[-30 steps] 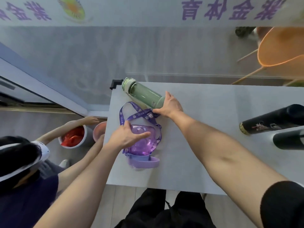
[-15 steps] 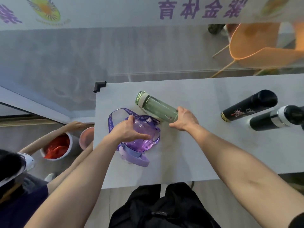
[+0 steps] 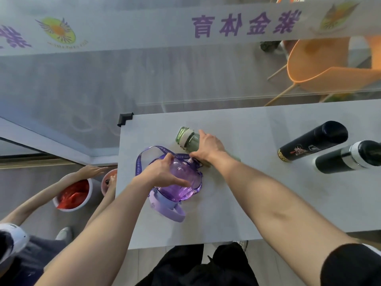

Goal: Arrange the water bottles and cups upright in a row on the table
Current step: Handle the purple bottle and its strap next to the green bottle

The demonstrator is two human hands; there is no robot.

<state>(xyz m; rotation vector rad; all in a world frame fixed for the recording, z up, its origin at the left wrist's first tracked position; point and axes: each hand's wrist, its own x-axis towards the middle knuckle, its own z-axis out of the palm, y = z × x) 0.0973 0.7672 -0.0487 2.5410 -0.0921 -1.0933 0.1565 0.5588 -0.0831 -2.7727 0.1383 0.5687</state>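
Now righting 2 bottles: left hand (image 3: 162, 172) grips purple bottle (image 3: 181, 186), right hand (image 3: 208, 147) grips green bottle (image 3: 187, 139) just beyond it. Next: tip each upright.

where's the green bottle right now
The green bottle lies on the table under the right hand, just beyond the purple bottle.

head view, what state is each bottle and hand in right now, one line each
translucent purple bottle with lanyard strap: on its side, lilac lid toward the table's near edge, held
green transparent bottle with pale collar: lying down, gripped
black flask with gold band: on its side, untouched
black flask with silver band: on its side, untouched
left hand: closed on purple bottle
right hand: closed on green bottle
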